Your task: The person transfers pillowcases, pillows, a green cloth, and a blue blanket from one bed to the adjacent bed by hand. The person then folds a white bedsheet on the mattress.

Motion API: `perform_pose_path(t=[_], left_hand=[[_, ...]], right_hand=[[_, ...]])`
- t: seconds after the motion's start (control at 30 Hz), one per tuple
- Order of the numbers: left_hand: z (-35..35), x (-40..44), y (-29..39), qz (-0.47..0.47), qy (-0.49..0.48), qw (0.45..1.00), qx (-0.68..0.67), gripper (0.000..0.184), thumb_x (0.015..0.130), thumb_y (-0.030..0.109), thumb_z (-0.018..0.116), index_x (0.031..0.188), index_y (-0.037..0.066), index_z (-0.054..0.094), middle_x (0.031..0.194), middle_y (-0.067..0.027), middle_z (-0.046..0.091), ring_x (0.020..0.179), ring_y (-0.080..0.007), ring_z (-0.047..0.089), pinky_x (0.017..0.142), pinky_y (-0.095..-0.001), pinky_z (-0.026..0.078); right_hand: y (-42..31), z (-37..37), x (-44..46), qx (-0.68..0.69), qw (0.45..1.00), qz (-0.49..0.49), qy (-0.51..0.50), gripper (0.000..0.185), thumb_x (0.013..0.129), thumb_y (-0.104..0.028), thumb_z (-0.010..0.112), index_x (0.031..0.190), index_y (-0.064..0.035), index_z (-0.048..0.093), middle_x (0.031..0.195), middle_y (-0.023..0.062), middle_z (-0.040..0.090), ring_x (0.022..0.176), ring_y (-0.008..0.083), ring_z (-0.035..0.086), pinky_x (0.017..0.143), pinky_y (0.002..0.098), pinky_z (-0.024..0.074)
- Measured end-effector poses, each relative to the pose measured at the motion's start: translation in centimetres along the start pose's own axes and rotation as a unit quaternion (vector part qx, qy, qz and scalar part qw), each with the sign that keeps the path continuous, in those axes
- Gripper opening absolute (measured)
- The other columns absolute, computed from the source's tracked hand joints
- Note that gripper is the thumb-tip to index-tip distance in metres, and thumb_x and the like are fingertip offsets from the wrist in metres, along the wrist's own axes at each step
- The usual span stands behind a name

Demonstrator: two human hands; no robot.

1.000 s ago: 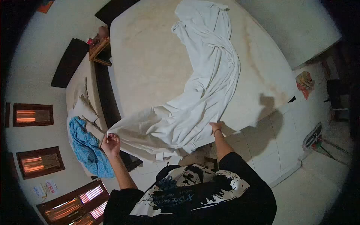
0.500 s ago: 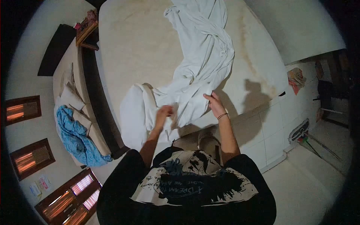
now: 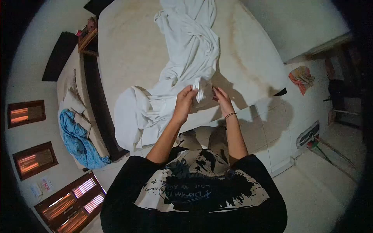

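A long white sheet [image 3: 190,50] lies bunched across the large bare mattress [image 3: 132,50], running from the far edge down to the near edge. My left hand [image 3: 185,104] pinches a gathered fold of it near the mattress's front edge. Just to the right, my right hand [image 3: 223,101] has thumb and fingers closed on the sheet's edge, with a dark band round the wrist. Between both hands a small crumpled part of the sheet is raised. The sheet's left end spreads loosely over the front left of the mattress.
At the left, a second bed [image 3: 70,83] holds pillows and a blue blanket [image 3: 77,136]. An orange and tan cloth [image 3: 301,79] lies on the tiled floor [image 3: 248,128] at the right, near a long-handled tool [image 3: 309,136]. A wooden shelf [image 3: 88,40] stands between the beds.
My left hand has let go of the sheet's left corner and moved right, beside my right hand. That corner now lies on the mattress. The fold between my hands has been lifted.
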State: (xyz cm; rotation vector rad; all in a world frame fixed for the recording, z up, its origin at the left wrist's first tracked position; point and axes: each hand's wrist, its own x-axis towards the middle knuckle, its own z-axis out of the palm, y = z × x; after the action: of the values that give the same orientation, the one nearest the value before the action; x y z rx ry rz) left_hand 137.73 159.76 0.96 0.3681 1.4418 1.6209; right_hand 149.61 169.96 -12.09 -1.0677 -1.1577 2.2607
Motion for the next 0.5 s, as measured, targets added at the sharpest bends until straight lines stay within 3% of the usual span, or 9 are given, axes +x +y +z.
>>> perform_pose_path(t=[0.1, 0.17, 0.2, 0.23, 0.33, 0.37, 0.4, 0.43, 0.5], left_hand=[[3.2, 2.5, -0.6, 0.044, -0.021, 0.999, -0.01, 0.011, 0.081, 0.016, 0.05, 0.073, 0.009, 0.051, 0.066, 0.0067, 0.043, 0.061, -0.0038, 0.037, 0.057, -0.0185, 0.03], [6.3, 3.3, 1.7, 0.082, 0.01, 0.997, 0.008, 0.011, 0.081, 0.017, 0.05, 0.07, 0.012, 0.049, 0.064, 0.0074, 0.039, 0.06, -0.0036, 0.034, 0.056, -0.0192, 0.029], [7.2, 4.4, 2.6, 0.12, 0.009, 0.993, -0.015, 0.012, 0.081, 0.017, 0.05, 0.07, 0.012, 0.048, 0.064, 0.0072, 0.039, 0.06, -0.0037, 0.034, 0.056, -0.0194, 0.029], [7.8, 5.4, 3.6, 0.158, 0.009, 0.987, -0.039, 0.013, 0.081, 0.018, 0.05, 0.07, 0.012, 0.048, 0.065, 0.0069, 0.039, 0.06, -0.0038, 0.034, 0.056, -0.0195, 0.028], [10.2, 6.3, 7.5, 0.229, -0.034, 0.973, -0.015, 0.014, 0.082, 0.017, 0.048, 0.083, 0.003, 0.052, 0.078, -0.0014, 0.05, 0.076, -0.0085, 0.047, 0.07, -0.0224, 0.036], [11.1, 6.3, 8.2, 0.247, -0.042, 0.968, 0.002, 0.019, 0.083, 0.016, 0.047, 0.089, -0.001, 0.053, 0.086, -0.0055, 0.054, 0.085, -0.0107, 0.051, 0.078, -0.0237, 0.037], [11.0, 7.0, 7.8, 0.24, -0.061, 0.968, 0.028, 0.031, 0.083, 0.017, 0.047, 0.105, -0.006, 0.05, 0.105, -0.0125, 0.054, 0.103, -0.0181, 0.049, 0.089, -0.0279, 0.034], [11.4, 7.4, 6.8, 0.24, -0.065, 0.968, 0.029, 0.031, 0.083, 0.017, 0.047, 0.105, -0.006, 0.05, 0.105, -0.0125, 0.054, 0.103, -0.0181, 0.049, 0.089, -0.0279, 0.034], [11.5, 8.3, 3.9, 0.232, -0.017, 0.943, 0.239, 0.039, 0.082, 0.019, 0.049, 0.11, -0.007, 0.046, 0.114, -0.0141, 0.05, 0.105, -0.0233, 0.048, 0.09, -0.0298, 0.033]], right_hand=[[0.3, -5.0, -1.5, -0.095, 0.995, -0.019, -0.031, 0.037, 0.076, -0.019, 0.056, 0.109, -0.0026, 0.05, 0.099, 0.0033, 0.054, 0.091, 0.0121, 0.049, 0.079, 0.0258, 0.0382], [-1.5, -7.1, -3.9, -0.24, 0.968, 0.042, -0.056, 0.034, 0.075, -0.02, 0.058, 0.104, -0.0031, 0.053, 0.094, 0.0032, 0.056, 0.087, 0.0122, 0.051, 0.075, 0.0262, 0.0396], [-0.8, -9.4, -3.6, -0.301, 0.947, 0.052, -0.096, 0.035, 0.072, -0.024, 0.063, 0.097, -0.0003, 0.057, 0.075, 0.0008, 0.054, 0.072, 0.0086, 0.048, 0.059, 0.023, 0.0389], [-0.8, -11.2, -4.4, -0.298, 0.949, 0.05, -0.09, 0.035, 0.072, -0.024, 0.063, 0.097, -0.0003, 0.057, 0.075, 0.0008, 0.054, 0.072, 0.0086, 0.048, 0.059, 0.023, 0.0389], [-1.2, -16.8, -6.6, -0.307, 0.951, 0.019, -0.027, 0.022, 0.071, -0.021, 0.062, 0.081, -0.0012, 0.06, 0.07, 0.0027, 0.056, 0.065, 0.0115, 0.05, 0.061, 0.0253, 0.039], [-1.3, -18.9, -7.2, -0.238, 0.971, -0.006, 0.016, 0.021, 0.071, -0.019, 0.061, 0.082, -0.0008, 0.06, 0.072, 0.002, 0.056, 0.066, 0.0113, 0.05, 0.061, 0.0248, 0.0389], [-1.1, -20.7, -7.8, -0.166, 0.984, -0.032, 0.06, 0.02, 0.072, -0.017, 0.06, 0.083, -0.0004, 0.059, 0.073, 0.0013, 0.055, 0.067, 0.011, 0.05, 0.062, 0.0242, 0.0389], [-2.3, -21.6, -8.5, -0.163, 0.984, -0.034, 0.063, 0.02, 0.072, -0.017, 0.06, 0.083, -0.0004, 0.059, 0.073, 0.0013, 0.055, 0.067, 0.011, 0.05, 0.062, 0.0242, 0.0389], [-5.1, -23.2, -10.1, 0.028, 0.984, -0.084, 0.155, 0.018, 0.072, -0.013, 0.059, 0.085, 0.0001, 0.058, 0.078, 0.0009, 0.055, 0.073, 0.0107, 0.051, 0.067, 0.0222, 0.0381]])
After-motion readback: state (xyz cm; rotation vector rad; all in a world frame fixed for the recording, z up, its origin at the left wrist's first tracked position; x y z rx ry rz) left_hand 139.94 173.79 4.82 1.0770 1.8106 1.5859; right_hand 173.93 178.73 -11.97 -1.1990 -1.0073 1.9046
